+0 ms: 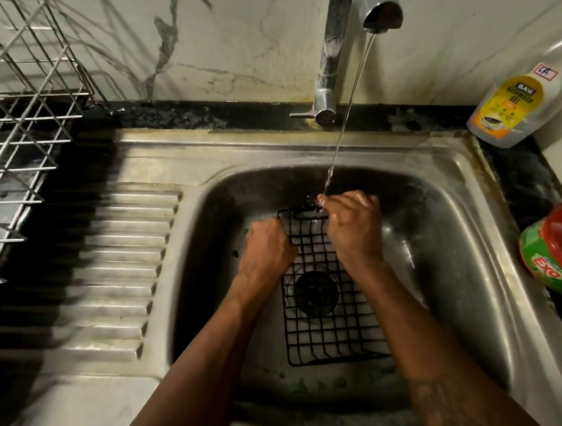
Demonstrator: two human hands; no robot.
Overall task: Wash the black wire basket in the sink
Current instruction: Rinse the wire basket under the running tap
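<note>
Basket [332, 340]: black wire, frame centre, lying in sink [404, 153] over drain [315, 291].
Left hand [268, 247]: fingers curled tight round the basket's left rim.
Right hand [353, 229]: fingers closed on its upper rim, under the water stream [345, 119].
Hands: 2.

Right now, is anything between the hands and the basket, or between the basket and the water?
No, nothing visible. The left hand grips the basket by its left edge and the right hand holds its far rim. The basket is already in the sink, and the water lands at that rim.
</note>
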